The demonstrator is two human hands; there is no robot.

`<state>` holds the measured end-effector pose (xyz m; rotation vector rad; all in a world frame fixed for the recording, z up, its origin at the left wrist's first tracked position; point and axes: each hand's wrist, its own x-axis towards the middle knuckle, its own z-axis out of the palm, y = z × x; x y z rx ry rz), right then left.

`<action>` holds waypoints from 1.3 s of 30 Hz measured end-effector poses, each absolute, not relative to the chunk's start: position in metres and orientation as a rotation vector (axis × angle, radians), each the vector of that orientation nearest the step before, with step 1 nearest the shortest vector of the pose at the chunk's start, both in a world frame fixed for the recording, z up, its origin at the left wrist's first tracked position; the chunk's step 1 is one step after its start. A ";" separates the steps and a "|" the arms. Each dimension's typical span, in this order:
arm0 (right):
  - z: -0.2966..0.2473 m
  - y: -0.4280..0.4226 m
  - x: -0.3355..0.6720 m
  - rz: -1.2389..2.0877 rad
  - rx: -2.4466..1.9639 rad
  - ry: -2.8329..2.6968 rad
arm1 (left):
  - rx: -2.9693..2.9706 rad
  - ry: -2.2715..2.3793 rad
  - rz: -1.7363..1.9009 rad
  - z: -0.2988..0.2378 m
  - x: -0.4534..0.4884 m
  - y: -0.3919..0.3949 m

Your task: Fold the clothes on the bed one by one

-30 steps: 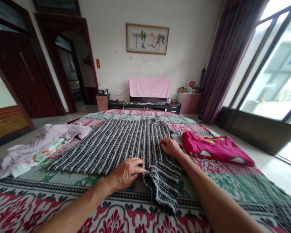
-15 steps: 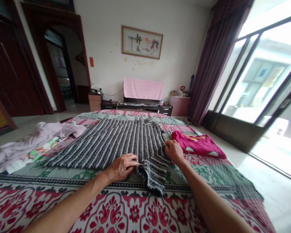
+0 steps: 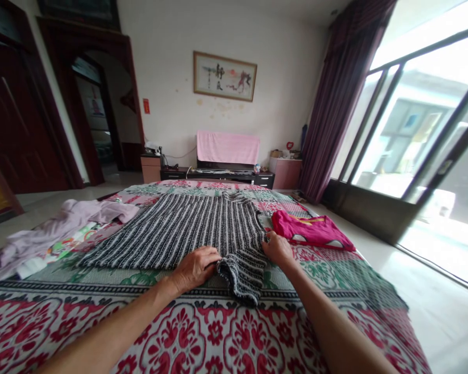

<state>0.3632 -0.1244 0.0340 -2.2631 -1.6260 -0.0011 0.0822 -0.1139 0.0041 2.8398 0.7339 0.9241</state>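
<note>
A black-and-white striped short-sleeved shirt [image 3: 179, 228] lies spread flat on its side, its hem to the left and its neckline to the right. One sleeve [image 3: 244, 275] points toward me, and its cuff opening shows. My left hand [image 3: 197, 266] is closed on the shirt's near edge by the underarm, fingertips pinching the fabric. At the shoulder, beside the neckline, my right hand [image 3: 277, 248] pinches the shirt's edge. The fingertips of both hands are partly hidden by the cloth.
A patterned red, green and white bedspread [image 3: 214, 332] lies beneath. To the right sits a folded magenta garment [image 3: 312, 228]; at left are a crumpled pale-pink garment [image 3: 66, 223] and a print cloth [image 3: 72, 241]. Beyond stands a low cabinet [image 3: 175, 174] with a pink-draped object [image 3: 228, 146].
The whole view has shifted slightly, with the room appearing a little lower and to the left. Both hands keep their grip on the shirt, and the sleeve end sits slightly higher in view.
</note>
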 end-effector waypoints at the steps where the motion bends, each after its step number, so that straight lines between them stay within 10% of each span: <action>1: 0.033 -0.123 0.362 -0.010 -2.262 -1.638 | 2.851 0.743 0.927 0.003 0.082 -0.113; 18: 0.039 -0.123 0.359 -0.253 -2.012 -1.825 | 2.749 0.762 0.841 0.020 0.071 -0.109; 30: 0.044 -0.060 0.286 0.014 -1.506 -2.218 | 2.219 2.195 0.871 0.052 -0.056 -0.011; 39: 0.006 -0.046 0.285 -0.002 -1.434 -2.058 | 1.890 2.426 0.697 0.053 -0.100 0.063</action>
